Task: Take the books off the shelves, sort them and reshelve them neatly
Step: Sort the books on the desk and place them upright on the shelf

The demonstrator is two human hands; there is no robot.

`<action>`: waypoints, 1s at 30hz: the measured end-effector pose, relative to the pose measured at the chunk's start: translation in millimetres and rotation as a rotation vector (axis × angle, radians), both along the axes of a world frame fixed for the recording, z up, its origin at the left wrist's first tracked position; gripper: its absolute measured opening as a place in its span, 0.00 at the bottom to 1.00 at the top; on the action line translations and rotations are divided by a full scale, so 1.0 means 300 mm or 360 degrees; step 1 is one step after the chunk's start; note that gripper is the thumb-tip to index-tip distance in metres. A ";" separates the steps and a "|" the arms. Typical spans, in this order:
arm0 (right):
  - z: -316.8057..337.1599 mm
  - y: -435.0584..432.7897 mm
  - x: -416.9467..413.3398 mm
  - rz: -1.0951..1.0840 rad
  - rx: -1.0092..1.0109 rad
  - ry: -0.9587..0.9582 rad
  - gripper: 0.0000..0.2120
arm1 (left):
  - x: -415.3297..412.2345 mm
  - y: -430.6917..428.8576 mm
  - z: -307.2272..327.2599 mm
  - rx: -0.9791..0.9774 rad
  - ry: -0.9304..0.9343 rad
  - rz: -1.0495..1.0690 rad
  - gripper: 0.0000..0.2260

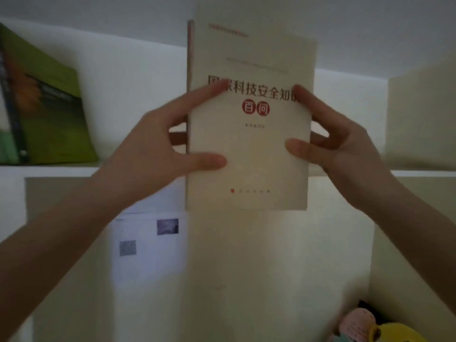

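Cream book (249, 164) pinched upright between left grip (150, 144) and right grip (345, 146).

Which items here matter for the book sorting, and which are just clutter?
Job: cream book, gripped by left hand and right hand; green books leaning on the shelf.
Lying about: printed sheet below the shelf; pink thing and yellow thing, bottom right.
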State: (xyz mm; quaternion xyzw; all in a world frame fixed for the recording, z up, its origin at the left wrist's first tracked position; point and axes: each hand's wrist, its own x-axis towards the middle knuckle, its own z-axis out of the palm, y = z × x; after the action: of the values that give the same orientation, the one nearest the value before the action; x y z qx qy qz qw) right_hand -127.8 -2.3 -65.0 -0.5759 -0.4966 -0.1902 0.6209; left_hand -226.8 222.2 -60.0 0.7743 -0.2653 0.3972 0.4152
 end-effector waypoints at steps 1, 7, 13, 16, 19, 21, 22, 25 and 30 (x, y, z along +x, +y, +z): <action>0.034 0.034 0.017 0.0028 -0.0010 -0.0038 0.33 | -0.001 0.025 0.029 0.0014 -0.0040 0.0052 0.36; 0.186 0.278 0.151 0.0237 -0.0088 -0.0077 0.34 | 0.033 0.205 0.149 -0.0036 -0.0072 0.0270 0.37; 0.260 0.540 0.252 0.0308 -0.0209 -0.0190 0.37 | 0.052 0.361 0.161 -0.0072 -0.0200 0.0526 0.36; 0.280 0.661 0.282 0.0375 -0.0275 -0.0238 0.37 | 0.061 0.441 0.146 -0.0103 -0.0262 0.0659 0.36; 0.288 0.768 0.308 0.0408 -0.0353 -0.0245 0.40 | 0.068 0.513 0.134 -0.0078 -0.0254 0.0841 0.35; 0.280 0.834 0.329 0.0439 -0.0444 -0.0251 0.43 | 0.073 0.559 0.115 -0.0040 -0.0224 0.0941 0.36; 0.271 0.863 0.336 0.0457 -0.0503 -0.0245 0.45 | 0.078 0.582 0.103 -0.0018 -0.0208 0.0992 0.36; 0.240 0.941 0.361 0.0501 -0.0674 -0.0226 0.50 | 0.096 0.636 0.074 0.0029 -0.0182 0.1174 0.36; 0.223 1.034 0.423 0.0584 -0.0916 -0.0184 0.59 | 0.126 0.671 0.061 0.0080 -0.0225 0.1386 0.37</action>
State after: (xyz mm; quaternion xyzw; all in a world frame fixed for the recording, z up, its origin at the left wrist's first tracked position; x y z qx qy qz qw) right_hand -0.8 308.0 1.8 -0.6168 -0.6596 0.0402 0.4276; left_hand -188.8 423.5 -41.6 0.7947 0.0483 0.5804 0.1710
